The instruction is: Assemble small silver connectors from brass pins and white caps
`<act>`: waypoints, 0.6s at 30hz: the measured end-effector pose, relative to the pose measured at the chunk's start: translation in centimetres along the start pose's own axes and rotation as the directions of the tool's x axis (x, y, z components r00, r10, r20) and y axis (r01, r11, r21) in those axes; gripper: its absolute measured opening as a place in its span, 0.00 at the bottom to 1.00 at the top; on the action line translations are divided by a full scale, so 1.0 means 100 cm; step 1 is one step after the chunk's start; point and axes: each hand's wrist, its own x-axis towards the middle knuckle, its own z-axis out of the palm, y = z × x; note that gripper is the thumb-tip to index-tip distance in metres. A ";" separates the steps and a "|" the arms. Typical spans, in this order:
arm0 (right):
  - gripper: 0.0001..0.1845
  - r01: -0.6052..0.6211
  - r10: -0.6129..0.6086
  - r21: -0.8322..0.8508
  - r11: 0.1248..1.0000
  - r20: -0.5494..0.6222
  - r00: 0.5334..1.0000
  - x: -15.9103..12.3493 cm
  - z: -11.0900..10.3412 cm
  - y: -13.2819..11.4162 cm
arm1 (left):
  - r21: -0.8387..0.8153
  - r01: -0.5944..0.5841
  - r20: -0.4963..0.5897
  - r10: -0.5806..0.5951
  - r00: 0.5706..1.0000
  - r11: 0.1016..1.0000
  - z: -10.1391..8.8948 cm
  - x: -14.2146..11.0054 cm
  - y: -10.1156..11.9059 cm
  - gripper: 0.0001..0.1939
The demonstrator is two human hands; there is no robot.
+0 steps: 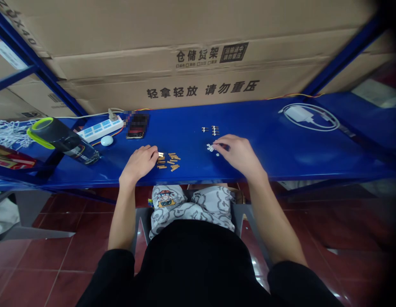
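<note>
My left hand (140,163) rests on the blue shelf, fingers curled, with thumb and index tip at a shiny brass-coloured strip (161,154). Several similar brass-coloured pieces (174,162) lie in loose rows just right of it. Farther right, my right hand (238,152) is closed in a pinch at the edge of a small pile of white plastic pieces (209,147). One small white piece seems to be between its fingertips, partly hidden. A single white piece (217,154) lies apart, below the pile. Behind the pile, several small white-and-metal assembled parts (215,130) lie in a group.
To the left are a dark bottle (71,143) with a lime lid, a white power strip (102,129), a pale round object (107,140) and a phone (137,126). A white charger with coiled cable (302,114) lies at right. Large cardboard boxes (121,68) stand behind.
</note>
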 end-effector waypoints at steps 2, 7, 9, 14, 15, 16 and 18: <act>0.12 0.006 -0.007 -0.025 1.000 -0.023 1.000 0.000 0.000 -0.001 | 0.014 -0.008 -0.012 0.008 1.000 1.000 0.001 0.000 0.001 0.15; 0.12 0.004 -0.006 -0.032 0.999 -0.064 0.998 0.000 -0.001 -0.004 | -0.009 -0.007 0.004 0.007 1.000 1.000 0.001 0.000 0.003 0.14; 0.13 -0.001 -0.001 -0.027 1.000 -0.074 0.997 0.004 -0.002 -0.004 | -0.028 0.001 0.004 -0.001 1.000 1.000 0.001 0.000 0.003 0.13; 0.14 -0.024 0.021 -0.120 0.993 -0.023 1.000 0.042 -0.003 0.007 | -0.029 -0.012 -0.019 0.011 1.000 1.000 0.003 0.002 0.002 0.15; 0.14 -0.021 0.023 -0.156 0.988 0.011 1.000 0.053 -0.001 0.011 | -0.029 -0.015 -0.028 0.015 1.000 0.999 0.003 0.002 0.002 0.15; 0.14 -0.014 0.025 -0.189 0.982 0.054 0.998 0.064 0.001 0.015 | -0.032 -0.013 -0.038 0.012 0.999 0.999 0.003 0.003 0.002 0.15; 0.14 0.012 0.033 -0.247 0.969 0.177 0.984 0.083 0.006 0.022 | -0.051 0.011 -0.061 -0.014 0.998 0.999 0.004 0.003 0.001 0.13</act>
